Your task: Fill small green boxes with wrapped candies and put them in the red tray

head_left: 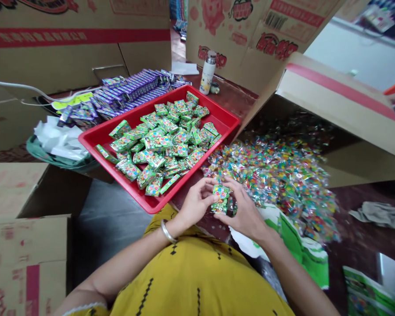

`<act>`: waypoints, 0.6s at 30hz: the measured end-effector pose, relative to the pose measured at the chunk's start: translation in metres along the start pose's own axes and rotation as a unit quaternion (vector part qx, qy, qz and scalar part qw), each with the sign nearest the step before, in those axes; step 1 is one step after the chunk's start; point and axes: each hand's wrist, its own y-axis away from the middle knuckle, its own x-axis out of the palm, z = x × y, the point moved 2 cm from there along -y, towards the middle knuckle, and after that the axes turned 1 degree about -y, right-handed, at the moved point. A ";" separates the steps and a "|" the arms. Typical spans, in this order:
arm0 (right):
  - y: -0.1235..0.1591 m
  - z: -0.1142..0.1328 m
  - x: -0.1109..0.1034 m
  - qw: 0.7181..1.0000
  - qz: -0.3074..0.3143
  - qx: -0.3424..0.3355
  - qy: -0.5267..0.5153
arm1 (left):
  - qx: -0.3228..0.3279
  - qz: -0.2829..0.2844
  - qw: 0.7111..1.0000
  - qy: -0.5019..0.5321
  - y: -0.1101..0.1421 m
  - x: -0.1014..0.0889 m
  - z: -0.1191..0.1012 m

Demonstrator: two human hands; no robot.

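Observation:
Both hands hold one small green printed candy box (220, 198) in front of my body. My left hand (197, 202) pinches its left side, thumb on the front face. On its right side, my right hand (242, 206) curls round the edge with thumb and fingers. Just beyond is a red tray (118, 184) with many similar green boxes (158, 141) heaped in it. To the right of my hands spreads a large pile of small clear packets of coloured candy (276, 171).
A tipped cardboard carton (335, 87) opens over the packets. Purple boxes (131, 90) stand in rows behind the tray. A flask (208, 73) and a small cup (214, 88) stand at the back. Cartons (26, 254) lie at left; a grey cloth (378, 214) lies at right.

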 end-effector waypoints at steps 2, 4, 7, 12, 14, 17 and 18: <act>-0.003 0.004 0.003 0.999 -0.009 -0.036 0.036 | 0.005 0.005 1.000 -0.020 0.004 0.000 -0.004; -0.007 0.009 0.006 0.997 0.004 -0.058 0.042 | 0.026 0.010 0.997 -0.071 0.009 -0.004 -0.015; -0.012 0.011 0.004 0.998 0.039 -0.045 0.021 | 0.102 -0.069 0.970 -0.208 0.015 -0.035 -0.045; -0.015 -0.016 -0.021 0.998 -0.058 0.022 0.026 | 0.187 -0.356 0.800 -0.445 0.020 -0.149 -0.102; -0.011 -0.036 -0.033 0.991 -0.069 0.057 0.096 | 0.170 -0.389 0.747 -0.512 0.014 -0.185 -0.110; 0.004 -0.065 -0.048 0.975 -0.050 0.127 0.175 | 0.210 -0.392 0.683 -0.579 0.003 -0.185 -0.103; 0.010 -0.072 -0.051 0.969 -0.036 0.148 0.195 | 0.246 -0.375 0.682 -0.577 0.002 -0.169 -0.096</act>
